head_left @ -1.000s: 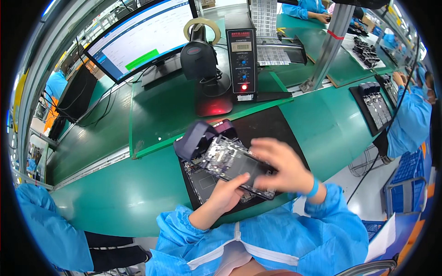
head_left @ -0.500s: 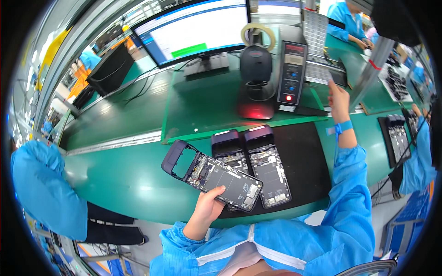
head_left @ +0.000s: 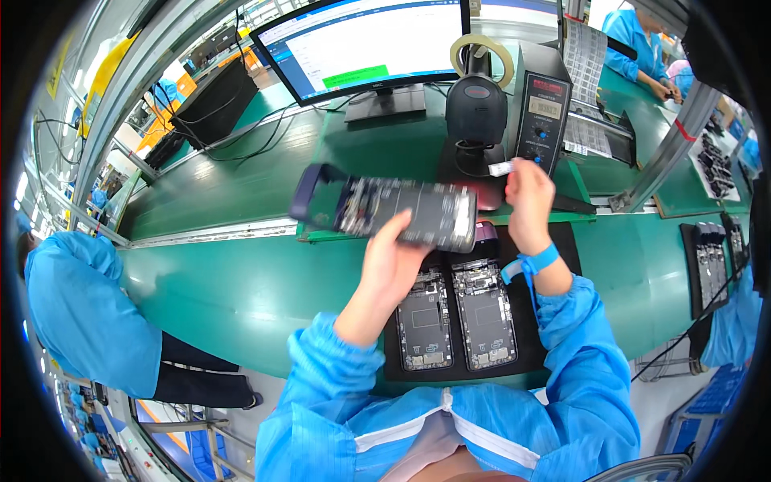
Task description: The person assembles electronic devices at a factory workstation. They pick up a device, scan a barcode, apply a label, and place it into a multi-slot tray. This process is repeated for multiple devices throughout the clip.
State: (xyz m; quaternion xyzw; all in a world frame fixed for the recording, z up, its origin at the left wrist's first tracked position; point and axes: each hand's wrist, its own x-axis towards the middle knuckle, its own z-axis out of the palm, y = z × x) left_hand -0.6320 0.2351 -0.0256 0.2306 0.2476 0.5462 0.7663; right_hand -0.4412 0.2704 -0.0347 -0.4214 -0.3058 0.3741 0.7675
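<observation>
My left hand (head_left: 391, 265) grips an opened handheld terminal (head_left: 414, 210) with its circuit board bared and a dark frame at its left end. It is raised above the bench, slightly blurred. Between the fingertips of my right hand (head_left: 530, 201) is a small white label (head_left: 501, 168), just right of the scanner stand. A black barcode scanner (head_left: 475, 112) stands upright in front of both hands. Below them, two more opened terminals, one on the left (head_left: 424, 325) and one on the right (head_left: 484, 321), lie side by side on a black mat (head_left: 567, 247); their upper ends are partly hidden.
A label dispenser (head_left: 540, 120) with a strip of labels (head_left: 585, 64) stands behind my right hand. A tape roll (head_left: 507, 63) hangs over the scanner. Farther back is a monitor (head_left: 369, 48). A person in blue (head_left: 88, 313) is at the left; a metal post (head_left: 671, 153) rises at the right.
My right hand has come left from the dispenser's label strip, bringing a label. My left hand has lifted the terminal up and toward the scanner, uncovering the two on the mat.
</observation>
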